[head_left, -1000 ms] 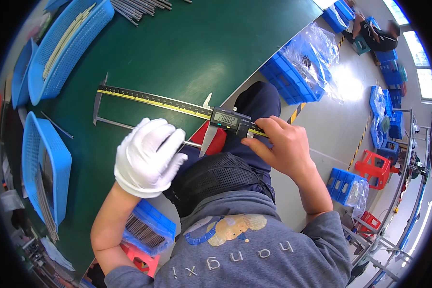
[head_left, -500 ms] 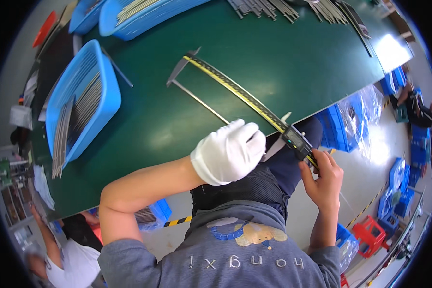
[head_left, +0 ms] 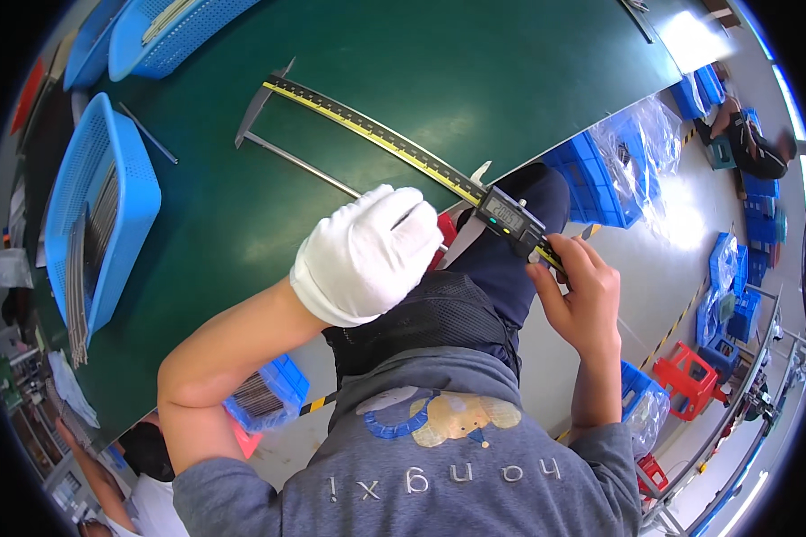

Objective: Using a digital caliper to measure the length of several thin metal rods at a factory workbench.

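Note:
My left hand (head_left: 367, 255), in a white glove, is closed around a thin metal rod (head_left: 300, 163). The rod's far end meets the fixed jaw (head_left: 252, 116) of a long digital caliper (head_left: 376, 137); its near end pokes out past the glove, close to the sliding jaw (head_left: 464, 236). Whether it touches that jaw, I cannot tell. Bare, my right hand (head_left: 584, 291) grips the caliper's near end just behind the display (head_left: 510, 217), thumb and fingers on the beam. The caliper reaches out over the green table (head_left: 475, 80), its display end beyond the table edge.
At left, a blue basket (head_left: 143, 192) holds metal rods (head_left: 79, 268), with a single rod (head_left: 149, 134) lying beside it. More blue baskets (head_left: 175, 45) stand at the far left. Blue crates (head_left: 591, 179) and a red stool (head_left: 685, 380) are on the floor at right. Other people sit nearby.
The view has shifted, so table and baskets appear further left and the rod bundles at the far edge have left it. Both hands keep their holds on rod and caliper.

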The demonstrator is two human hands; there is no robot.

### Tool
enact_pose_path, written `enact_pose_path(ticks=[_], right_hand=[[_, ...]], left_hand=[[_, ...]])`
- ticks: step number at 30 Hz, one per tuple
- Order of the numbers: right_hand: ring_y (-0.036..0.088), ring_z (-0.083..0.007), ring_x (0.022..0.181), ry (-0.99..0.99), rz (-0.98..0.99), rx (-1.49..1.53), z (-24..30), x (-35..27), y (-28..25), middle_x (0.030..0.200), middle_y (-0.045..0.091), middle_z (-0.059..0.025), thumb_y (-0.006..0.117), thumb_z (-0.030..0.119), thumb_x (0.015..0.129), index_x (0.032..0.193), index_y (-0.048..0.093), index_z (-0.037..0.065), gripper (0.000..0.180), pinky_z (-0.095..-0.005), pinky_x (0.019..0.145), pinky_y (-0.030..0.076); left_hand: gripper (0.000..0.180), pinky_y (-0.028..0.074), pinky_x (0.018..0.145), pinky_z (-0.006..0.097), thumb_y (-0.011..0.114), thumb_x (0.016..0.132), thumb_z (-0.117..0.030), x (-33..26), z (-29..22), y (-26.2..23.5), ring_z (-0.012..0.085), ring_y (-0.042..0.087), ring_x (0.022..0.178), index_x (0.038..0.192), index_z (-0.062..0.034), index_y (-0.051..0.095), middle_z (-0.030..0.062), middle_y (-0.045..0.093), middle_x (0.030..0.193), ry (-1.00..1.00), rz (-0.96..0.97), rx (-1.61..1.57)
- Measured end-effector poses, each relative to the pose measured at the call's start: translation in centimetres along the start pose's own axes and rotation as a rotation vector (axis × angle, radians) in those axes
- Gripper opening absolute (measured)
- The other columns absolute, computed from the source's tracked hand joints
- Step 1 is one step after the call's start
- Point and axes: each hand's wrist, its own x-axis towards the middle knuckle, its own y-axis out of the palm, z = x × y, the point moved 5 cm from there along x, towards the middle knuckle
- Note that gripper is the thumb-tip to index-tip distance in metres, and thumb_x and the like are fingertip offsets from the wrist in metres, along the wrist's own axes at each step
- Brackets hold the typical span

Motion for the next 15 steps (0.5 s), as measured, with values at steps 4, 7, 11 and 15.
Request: enact_pose_path(ticks=[4,7,11,15], right_hand=[[0.059,-0.0232,0.055,-0.006,-0.004,-0.032,-0.2,-0.2,0.0,0.071,0.059,-0.0059,0.072,0.024,0.077,0.093,0.061,0.007,0.026,-0.0326,0.048,0.045],[0.060,-0.0251,0.057,-0.020,-0.003,-0.041,-0.3,-0.1,0.2,0.072,0.060,-0.0060,0.071,0.028,0.079,0.093,0.061,0.007,0.027,-0.0338,0.048,0.045],[0.060,-0.0267,0.057,-0.008,0.013,-0.044,-0.4,-0.2,0.5,0.072,0.059,-0.0062,0.069,0.031,0.080,0.094,0.061,0.007,0.029,-0.0355,0.048,0.045],[0.059,-0.0266,0.056,0.007,0.027,-0.058,0.0,0.0,0.4,0.072,0.057,-0.0063,0.070,0.034,0.077,0.096,0.062,0.007,0.034,-0.0358,0.048,0.044]], left_hand=[[0.012,0.050,0.049,0.033,0.063,0.071,-0.011,0.4,-0.2,-0.3,0.0239,0.058,0.068,0.080,-0.0068,0.056,0.0074,0.055,0.081,0.114,-0.136,0.005],[0.020,0.053,0.064,0.035,0.064,0.067,-0.010,-0.1,0.3,-0.3,0.0252,0.061,0.079,0.086,-0.0051,0.062,0.0081,0.060,0.089,0.177,-0.084,0.029],[0.032,0.053,0.078,0.039,0.065,0.063,-0.008,0.4,-0.2,-0.8,0.0273,0.062,0.089,0.094,-0.0039,0.065,0.0090,0.061,0.095,0.178,-0.077,0.050],[0.037,0.051,0.080,0.041,0.068,0.060,-0.008,0.6,0.2,-0.8,0.0279,0.061,0.091,0.097,-0.0043,0.065,0.0091,0.062,0.097,0.121,-0.036,0.018]])
